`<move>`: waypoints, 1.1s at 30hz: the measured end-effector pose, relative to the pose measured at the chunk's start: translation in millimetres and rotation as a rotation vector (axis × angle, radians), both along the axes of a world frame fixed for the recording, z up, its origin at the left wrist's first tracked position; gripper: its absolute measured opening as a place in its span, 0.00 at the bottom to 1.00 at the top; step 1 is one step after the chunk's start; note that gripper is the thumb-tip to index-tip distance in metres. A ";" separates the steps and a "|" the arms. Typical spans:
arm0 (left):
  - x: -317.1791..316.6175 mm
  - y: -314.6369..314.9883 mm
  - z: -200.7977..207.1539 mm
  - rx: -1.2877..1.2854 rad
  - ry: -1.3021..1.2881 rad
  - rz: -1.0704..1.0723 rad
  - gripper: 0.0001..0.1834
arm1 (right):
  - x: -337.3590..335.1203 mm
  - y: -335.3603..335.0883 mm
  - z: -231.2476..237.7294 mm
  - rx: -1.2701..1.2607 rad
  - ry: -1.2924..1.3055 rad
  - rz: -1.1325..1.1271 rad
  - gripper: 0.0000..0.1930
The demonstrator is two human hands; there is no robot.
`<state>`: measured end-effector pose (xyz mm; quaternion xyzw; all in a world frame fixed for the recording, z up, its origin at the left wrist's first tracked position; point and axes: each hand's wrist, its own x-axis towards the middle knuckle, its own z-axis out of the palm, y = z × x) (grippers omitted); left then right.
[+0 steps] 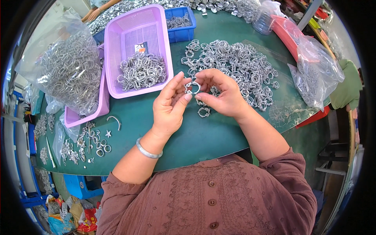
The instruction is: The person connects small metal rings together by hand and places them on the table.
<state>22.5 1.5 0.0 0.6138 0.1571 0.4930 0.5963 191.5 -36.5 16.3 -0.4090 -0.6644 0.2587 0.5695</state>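
Between the fingertips of both hands, over the near edge of a large pile, is a silver-coloured metal ring (198, 87). My left hand (169, 105) pinches its left side with thumb and fingers. My right hand (225, 94) grips its right side the same way. The ring's fine detail is too small to make out. Beyond and to the right spreads the pile of similar metal rings (243, 64). A loose ring (203, 112) lies just below my hands on the green table (207, 135).
A pink basket (169, 58) with rings stands left of my hands, before a blue bin (182, 34). Farther left, a clear bag of rings (70, 66) rests on another pink basket (105, 103). Loose rings (102, 147) lie near left. Another person's arm (102, 8) shows at far left.
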 end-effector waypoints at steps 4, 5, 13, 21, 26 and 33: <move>0.4 1.2 -0.8 0.021 0.021 0.015 0.28 | 0.0 0.0 0.7 0.003 0.007 0.001 0.23; 0.5 1.6 -1.3 0.025 0.021 0.018 0.27 | 0.0 0.0 0.9 0.003 0.007 0.001 0.23; 0.0 2.3 -2.6 -0.010 -0.015 -0.013 0.26 | 1.0 0.0 0.5 0.017 -0.012 0.001 0.23; 0.5 3.2 -3.4 -0.143 -0.006 -0.022 0.22 | 0.8 -0.5 1.8 0.001 -0.014 0.005 0.20; -0.1 3.4 -0.8 -0.304 -0.011 -0.079 0.19 | 1.4 -0.1 1.2 0.014 -0.037 -0.013 0.18; -1.1 3.4 -0.1 -0.462 -0.083 -0.220 0.16 | 0.8 -0.5 2.9 0.030 -0.047 -0.016 0.16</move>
